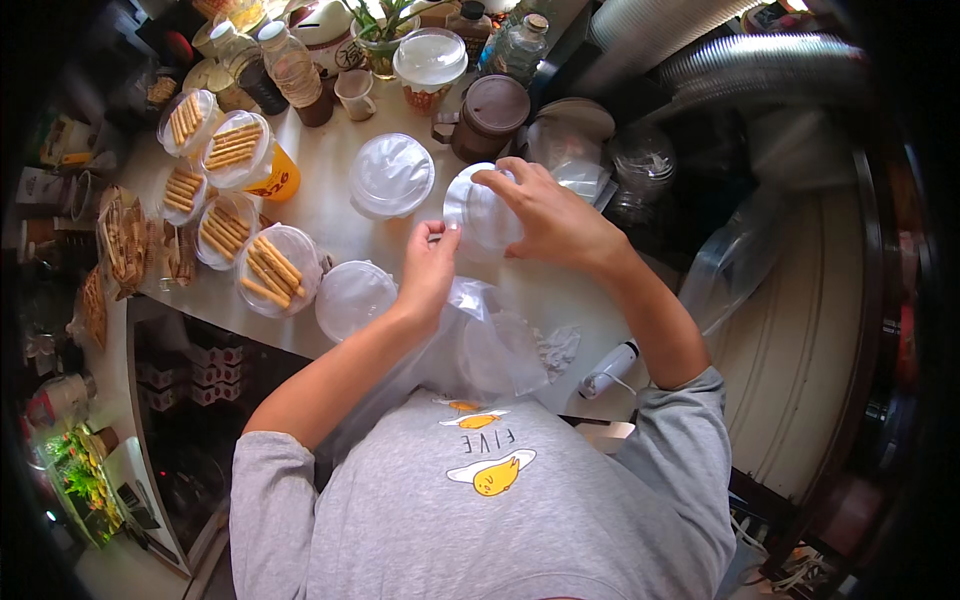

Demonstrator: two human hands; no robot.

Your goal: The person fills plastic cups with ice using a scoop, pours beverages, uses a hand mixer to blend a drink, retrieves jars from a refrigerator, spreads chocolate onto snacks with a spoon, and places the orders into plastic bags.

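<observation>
Over the white table, a round translucent plastic lid [468, 208] sits between my two hands, at the top of a clear tub or cup whose lower part I cannot make out. My right hand [560, 218] arches over its right side, with fingers on the far rim and thumb at the near side. At the near left rim, my left hand [428, 268] is closed, thumb and fingertips pinching the edge. Just left stands another lidded tub [392, 175]. A third clear round tub [356, 300] lies beside my left forearm. Below my hands spreads a clear plastic bag [495, 345] with round clear pieces in it.
Several lidded cups with stick biscuits [273, 272] stand at the left. Behind are a brown lidded mug [490, 118], a small cup [355, 95], bottles [290, 70] and a plant [383, 30]. A white cylindrical device [608, 370] lies near the right front edge.
</observation>
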